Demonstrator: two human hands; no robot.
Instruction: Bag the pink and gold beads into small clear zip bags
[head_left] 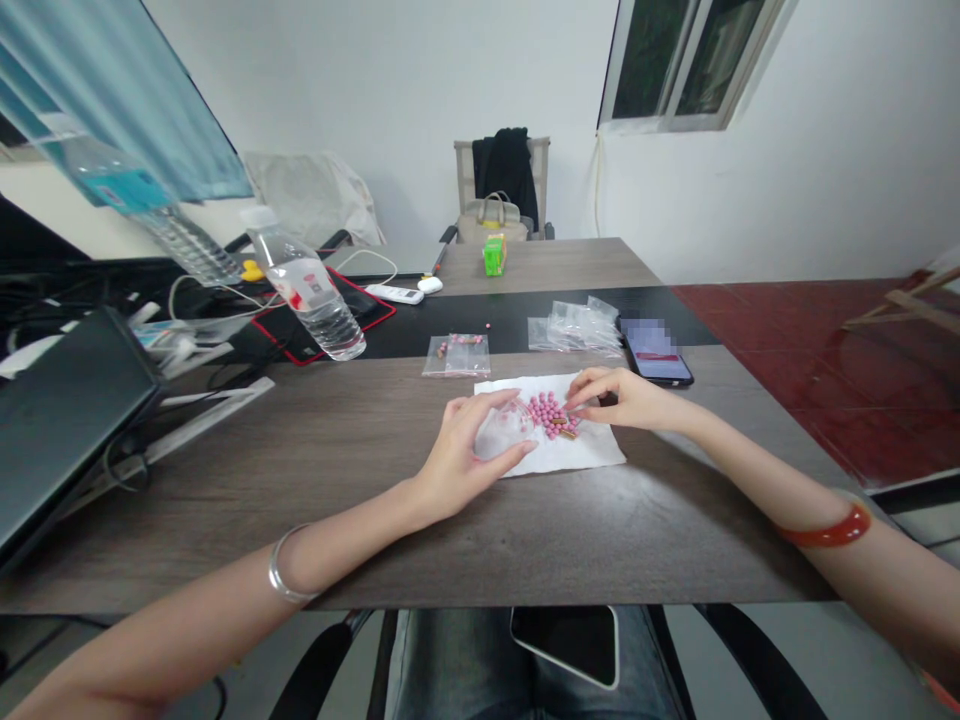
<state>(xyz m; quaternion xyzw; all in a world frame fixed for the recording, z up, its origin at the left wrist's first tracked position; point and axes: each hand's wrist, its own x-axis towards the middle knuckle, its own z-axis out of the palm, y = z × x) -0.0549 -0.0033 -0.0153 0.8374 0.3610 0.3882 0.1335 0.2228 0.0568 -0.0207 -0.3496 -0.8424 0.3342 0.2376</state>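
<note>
A white paper sheet (pixel 592 455) lies on the wooden table with a cluster of pink beads (pixel 546 408) on it, a few gold-coloured pieces (pixel 568 434) among them. My left hand (pixel 469 450) curves at the sheet's left side, thumb and fingers wide apart around something clear (pixel 514 418), its shape hard to make out. At the right edge of the beads is my right hand (pixel 619 398), fingers bent and a little apart, with nothing visible between them. Beyond the sheet, small clear bags (pixel 466 358) hold some pink beads.
Clear bags (pixel 577 327) are piled beside a phone (pixel 654 350) at the back right. Left of the sheet stand a water bottle (pixel 307 285), a larger bottle (pixel 150 200) and a dark laptop (pixel 71 420). A green box (pixel 494 256) is farther back. Another phone (pixel 570 645) rests on my lap.
</note>
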